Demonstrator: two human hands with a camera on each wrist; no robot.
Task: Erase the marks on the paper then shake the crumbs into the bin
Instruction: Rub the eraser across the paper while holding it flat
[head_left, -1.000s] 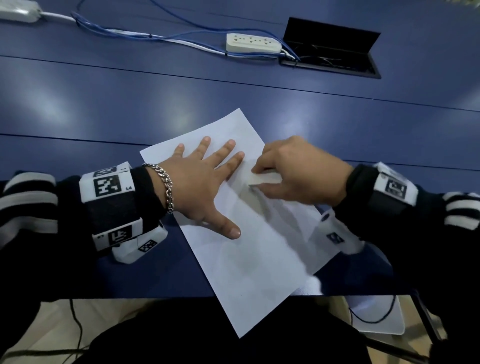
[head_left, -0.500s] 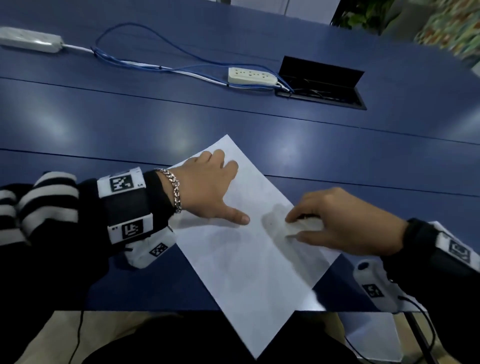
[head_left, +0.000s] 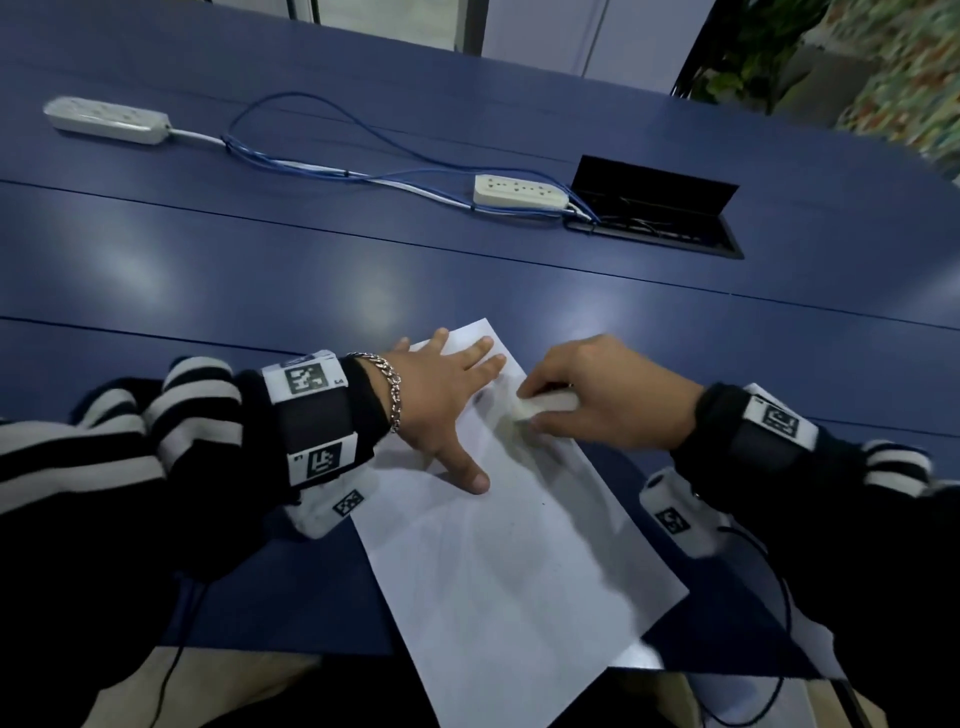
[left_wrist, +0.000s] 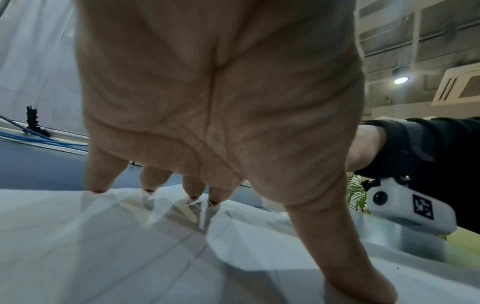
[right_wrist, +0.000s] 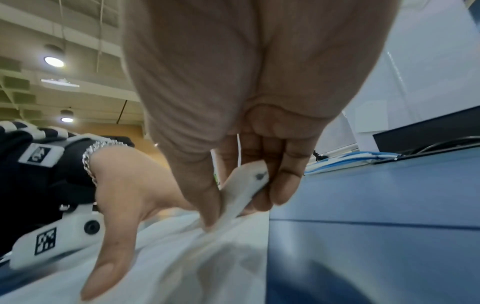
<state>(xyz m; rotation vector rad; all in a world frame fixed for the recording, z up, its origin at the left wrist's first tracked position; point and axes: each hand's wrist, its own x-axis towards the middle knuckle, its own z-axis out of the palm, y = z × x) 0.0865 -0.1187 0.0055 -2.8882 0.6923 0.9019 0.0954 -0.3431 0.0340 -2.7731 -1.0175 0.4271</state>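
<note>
Paper: a white sheet (head_left: 498, 561) lying flat and skewed on the blue table (head_left: 311, 270), its near corner hanging past the table's front edge; the far corner points away from the person.
Marks: a small dark smudge (head_left: 479, 399) just left of the eraser, with a greyish rubbed patch around it; a few tiny dark specks lie lower on the sheet.
Eraser: a white block (head_left: 545, 404) with a dark spot on one face in the right wrist view (right_wrist: 249, 185), tilted with one end pressed down on the paper.
Right hand: the right hand (head_left: 608, 395) has its grip clamped on the eraser, thumb on one side, fingers (right_wrist: 288, 164) curled against the other.
Left hand: the left hand (head_left: 441, 400) lies flat with fingers spread and straight, grip apart, fingertips (left_wrist: 149, 185) and thumb pressing the sheet's far part, just left of the eraser.
Further back: two white power strips, the left (head_left: 106, 119) and the right (head_left: 519, 192), joined by blue cables (head_left: 322, 166), beside an open black cable hatch (head_left: 654, 208).
</note>
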